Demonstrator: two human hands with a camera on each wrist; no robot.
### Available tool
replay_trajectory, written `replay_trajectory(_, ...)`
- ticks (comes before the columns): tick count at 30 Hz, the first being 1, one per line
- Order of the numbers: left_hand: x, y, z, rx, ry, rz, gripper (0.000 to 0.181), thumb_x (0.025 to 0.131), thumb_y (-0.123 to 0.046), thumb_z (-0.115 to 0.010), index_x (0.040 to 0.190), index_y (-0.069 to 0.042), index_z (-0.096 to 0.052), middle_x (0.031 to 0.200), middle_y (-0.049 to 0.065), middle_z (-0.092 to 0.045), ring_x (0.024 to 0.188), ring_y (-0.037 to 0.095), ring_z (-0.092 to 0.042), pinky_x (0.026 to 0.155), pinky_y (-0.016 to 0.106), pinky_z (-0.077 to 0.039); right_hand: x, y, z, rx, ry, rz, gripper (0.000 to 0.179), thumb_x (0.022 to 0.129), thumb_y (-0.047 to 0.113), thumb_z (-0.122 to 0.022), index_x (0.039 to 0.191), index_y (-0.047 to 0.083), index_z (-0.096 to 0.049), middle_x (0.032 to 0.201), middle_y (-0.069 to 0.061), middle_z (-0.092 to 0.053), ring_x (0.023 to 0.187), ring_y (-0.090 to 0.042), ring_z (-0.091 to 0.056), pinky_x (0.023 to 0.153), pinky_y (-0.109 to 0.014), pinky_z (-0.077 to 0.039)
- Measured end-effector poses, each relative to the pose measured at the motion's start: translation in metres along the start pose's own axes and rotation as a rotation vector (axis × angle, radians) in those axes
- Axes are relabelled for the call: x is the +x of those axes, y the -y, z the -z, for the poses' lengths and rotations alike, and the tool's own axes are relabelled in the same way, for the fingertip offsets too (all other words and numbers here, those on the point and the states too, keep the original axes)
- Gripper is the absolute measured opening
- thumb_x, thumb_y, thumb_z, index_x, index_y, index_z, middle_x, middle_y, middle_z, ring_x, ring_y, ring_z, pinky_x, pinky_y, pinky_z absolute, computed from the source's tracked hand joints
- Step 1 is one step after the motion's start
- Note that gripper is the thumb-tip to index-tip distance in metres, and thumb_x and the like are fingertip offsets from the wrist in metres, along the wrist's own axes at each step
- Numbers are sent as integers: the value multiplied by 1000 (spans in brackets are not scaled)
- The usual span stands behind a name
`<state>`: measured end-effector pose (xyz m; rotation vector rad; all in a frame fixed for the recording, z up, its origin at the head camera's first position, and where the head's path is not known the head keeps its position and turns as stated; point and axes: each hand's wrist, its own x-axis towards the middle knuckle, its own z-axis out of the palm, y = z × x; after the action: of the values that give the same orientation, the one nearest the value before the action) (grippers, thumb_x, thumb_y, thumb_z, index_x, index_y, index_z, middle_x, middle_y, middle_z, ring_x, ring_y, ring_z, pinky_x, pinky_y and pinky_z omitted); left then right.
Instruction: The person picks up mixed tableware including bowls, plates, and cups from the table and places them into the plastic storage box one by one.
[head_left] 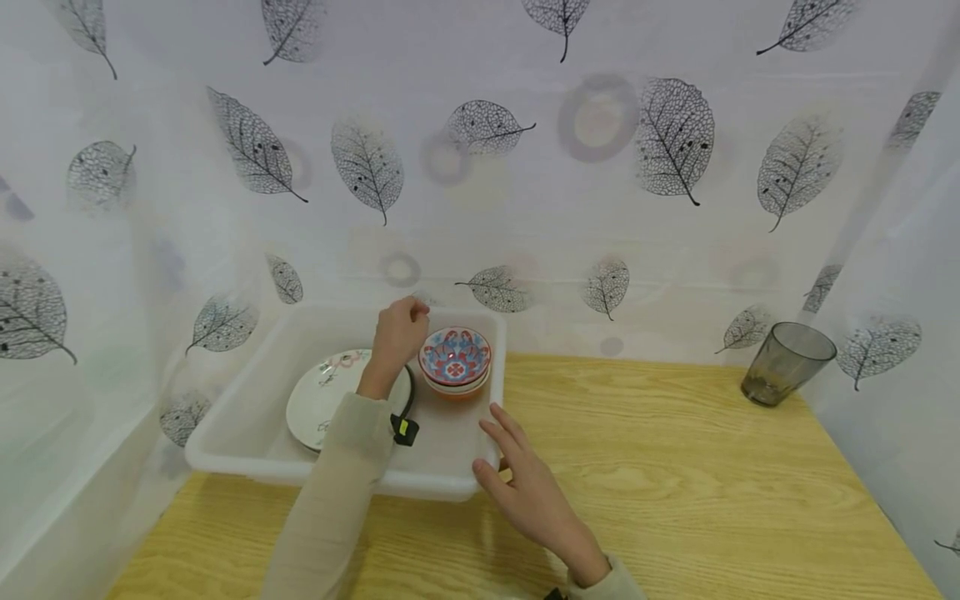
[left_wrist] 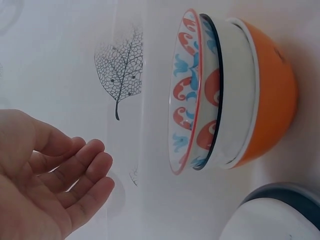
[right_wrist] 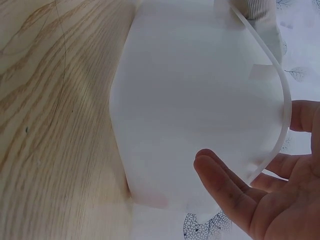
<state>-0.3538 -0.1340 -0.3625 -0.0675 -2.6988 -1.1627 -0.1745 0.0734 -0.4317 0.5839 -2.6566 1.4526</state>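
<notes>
A stack of bowls stands inside a white plastic tub (head_left: 435, 485), at its right side. The top bowl (head_left: 455, 357) has a red and blue pattern; the lowest is an orange bowl (left_wrist: 277, 95). Over the tub, just left of the bowls and apart from them, my left hand (head_left: 397, 342) holds nothing, its fingers loosely bent. White plates (head_left: 318, 408) with a faint pattern lie below my left forearm, partly hidden. At the tub's right front corner, my right hand (head_left: 528, 492) has relaxed fingers on both sides of the rim (right_wrist: 286, 95).
A grey see-through glass (head_left: 787, 362) stands tilted-looking near the back right of the wooden table (head_left: 675, 467). A white leaf-print curtain (head_left: 525, 208) hangs behind the tub and along both sides.
</notes>
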Motion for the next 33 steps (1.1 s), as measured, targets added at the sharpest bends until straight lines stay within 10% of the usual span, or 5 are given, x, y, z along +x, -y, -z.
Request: replay_trajectory(33, -13, -4, -1, -155, -134, -15, 27, 98, -9, -46, 113, 1, -67, 104, 15, -72, 95, 30, -65, 82, 42, -51, -1, 1, 3, -31, 5, 4, 52, 102, 34, -55, 147, 11, -46, 161, -2, -29, 90, -17, -64, 63, -22, -51)
